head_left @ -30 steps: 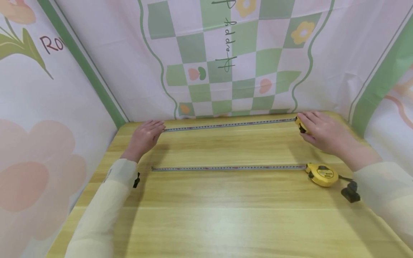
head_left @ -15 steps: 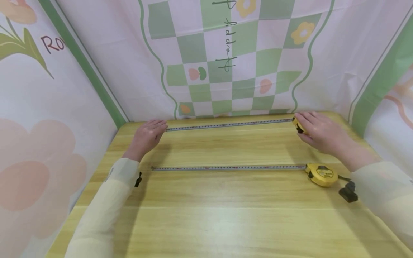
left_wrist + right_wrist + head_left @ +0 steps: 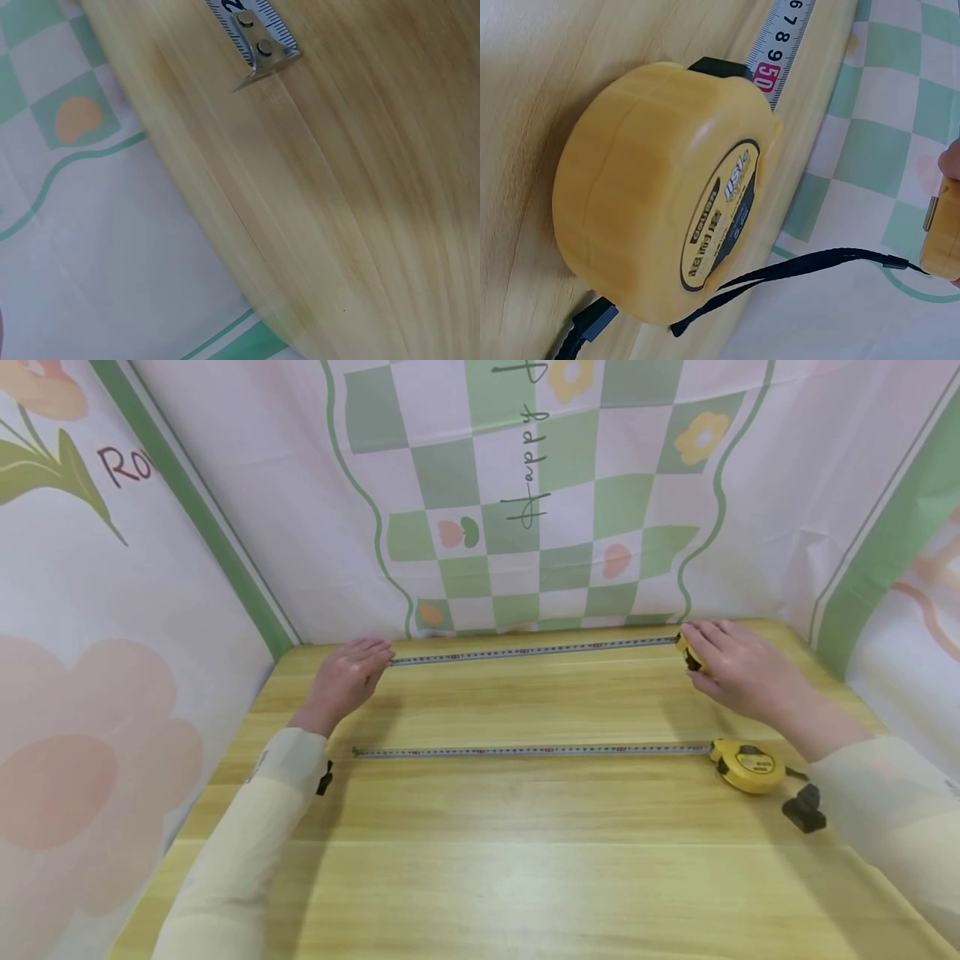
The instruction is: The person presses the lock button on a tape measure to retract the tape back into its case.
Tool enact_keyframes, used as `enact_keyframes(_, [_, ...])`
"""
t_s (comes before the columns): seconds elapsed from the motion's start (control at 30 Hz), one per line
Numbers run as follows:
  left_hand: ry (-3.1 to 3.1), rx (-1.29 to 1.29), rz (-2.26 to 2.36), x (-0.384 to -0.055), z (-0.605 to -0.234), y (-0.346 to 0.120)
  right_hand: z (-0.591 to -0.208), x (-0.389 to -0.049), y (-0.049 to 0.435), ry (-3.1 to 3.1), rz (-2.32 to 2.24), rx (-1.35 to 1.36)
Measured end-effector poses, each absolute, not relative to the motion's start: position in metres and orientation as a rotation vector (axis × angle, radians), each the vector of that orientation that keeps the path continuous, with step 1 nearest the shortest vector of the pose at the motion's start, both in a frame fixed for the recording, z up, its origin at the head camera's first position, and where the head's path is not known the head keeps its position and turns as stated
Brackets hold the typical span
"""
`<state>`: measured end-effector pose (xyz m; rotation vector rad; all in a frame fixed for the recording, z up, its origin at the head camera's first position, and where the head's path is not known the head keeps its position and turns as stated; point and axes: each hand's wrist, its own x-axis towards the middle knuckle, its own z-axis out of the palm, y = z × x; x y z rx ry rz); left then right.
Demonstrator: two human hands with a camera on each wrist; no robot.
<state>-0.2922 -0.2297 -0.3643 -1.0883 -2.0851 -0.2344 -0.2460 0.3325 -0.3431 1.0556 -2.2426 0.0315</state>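
Near the table's back edge, my left hand (image 3: 347, 681) pinches the end of a tape measure's blade (image 3: 532, 652); its fingertips cover the end. The blade runs straight across to a yellow tape measure case (image 3: 688, 653), which my right hand (image 3: 738, 668) grips from above, hiding most of it. In front lies a second yellow tape measure (image 3: 750, 767), its blade (image 3: 532, 750) extended leftward on the wood, untouched. Its metal hook (image 3: 262, 56) shows in the left wrist view. The right wrist view has this case close up, a red 50 at its mouth, and fingers on the held case (image 3: 943, 232) at right.
A wooden table (image 3: 517, 877) spans the view, with printed fabric walls (image 3: 300, 485) behind and at both sides. A black strap (image 3: 817, 261) crosses the right wrist view. Small black devices (image 3: 805, 810) hang at both sleeves.
My left hand has shifted slightly right and my right hand slightly left with the case, so the blade between them shows shorter. The near tape measure has stayed in place.
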Motion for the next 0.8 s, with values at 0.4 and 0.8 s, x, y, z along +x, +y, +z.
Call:
enact_keyframes(0.4, [-2.092, -1.088, -0.239, -0.292, -0.364, -0.226, -0.340, -0.240, 0.327, -2.300, 0.013, 1.029])
enact_keyframes(0.8, [-2.062, -1.124, -0.243, -0.291, -0.362, -0.217, -0.334, -0.234, 0.316, -2.368, -0.024, 1.007])
